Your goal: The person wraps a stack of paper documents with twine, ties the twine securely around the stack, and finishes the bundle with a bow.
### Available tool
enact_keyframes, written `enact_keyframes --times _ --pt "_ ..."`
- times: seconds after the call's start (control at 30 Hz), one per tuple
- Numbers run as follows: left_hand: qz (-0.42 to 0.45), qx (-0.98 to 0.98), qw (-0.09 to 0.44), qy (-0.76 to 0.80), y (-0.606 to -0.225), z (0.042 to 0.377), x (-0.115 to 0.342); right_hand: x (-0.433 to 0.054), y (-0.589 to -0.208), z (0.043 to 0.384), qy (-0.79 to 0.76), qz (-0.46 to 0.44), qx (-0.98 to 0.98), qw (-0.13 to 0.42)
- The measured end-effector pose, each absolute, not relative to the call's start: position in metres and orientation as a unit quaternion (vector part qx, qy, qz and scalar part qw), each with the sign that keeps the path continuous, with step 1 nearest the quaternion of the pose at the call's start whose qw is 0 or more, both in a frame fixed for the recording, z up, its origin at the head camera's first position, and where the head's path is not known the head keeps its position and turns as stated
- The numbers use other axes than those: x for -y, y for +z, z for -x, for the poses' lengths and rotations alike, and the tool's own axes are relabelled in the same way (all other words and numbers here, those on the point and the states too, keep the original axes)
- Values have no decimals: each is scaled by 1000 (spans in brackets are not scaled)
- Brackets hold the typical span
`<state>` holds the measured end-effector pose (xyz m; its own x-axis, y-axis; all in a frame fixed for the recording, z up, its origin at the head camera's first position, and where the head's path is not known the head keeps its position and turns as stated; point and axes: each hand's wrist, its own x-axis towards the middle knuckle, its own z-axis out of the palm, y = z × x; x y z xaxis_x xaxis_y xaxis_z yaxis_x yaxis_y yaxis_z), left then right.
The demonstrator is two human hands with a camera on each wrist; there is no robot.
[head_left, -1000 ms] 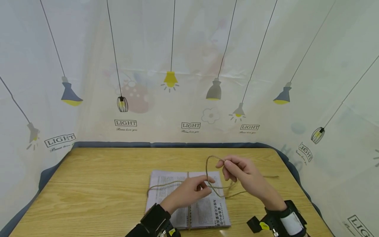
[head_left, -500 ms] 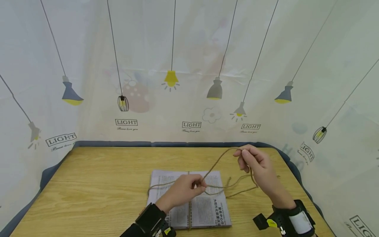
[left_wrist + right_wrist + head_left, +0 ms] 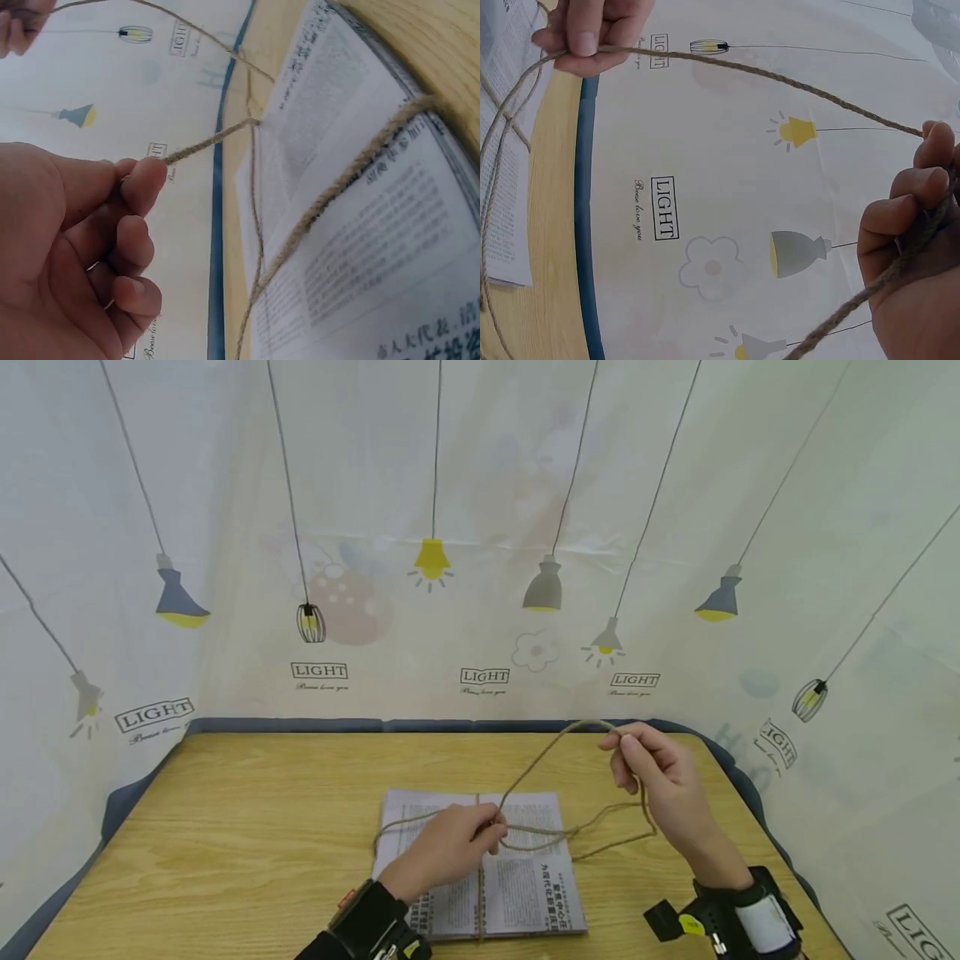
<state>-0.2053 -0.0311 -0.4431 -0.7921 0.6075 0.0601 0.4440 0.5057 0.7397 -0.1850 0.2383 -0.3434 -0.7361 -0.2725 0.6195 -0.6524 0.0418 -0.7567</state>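
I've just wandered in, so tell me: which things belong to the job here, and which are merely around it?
Seemingly part of the job:
brown twisted twine, held by the left hand and right hand
stack of white printed paper sheets, with twine across it

Merely around:
pale wooden tabletop under the stack
white backdrop printed with hanging lamps
black device strapped to each wrist

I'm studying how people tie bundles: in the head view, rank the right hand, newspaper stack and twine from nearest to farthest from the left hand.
1. Twine: pinched in the left hand.
2. Newspaper stack: just below that hand.
3. Right hand: farthest, off beyond the stack's right edge.
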Motion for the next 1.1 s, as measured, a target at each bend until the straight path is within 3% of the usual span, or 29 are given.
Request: enact_keyframes --times 0.57,0.7,1.1 --pt "-253 -867 8 430 -415 210 70 -241 -396 199 456 -201 864 79" --pt "-256 -863 -15 436 -413 209 78 -238 -411 202 387 -188 900 65" --pt "-239 -880 -44 408 -402 208 95 -224 -441 197 387 -199 900 -31"
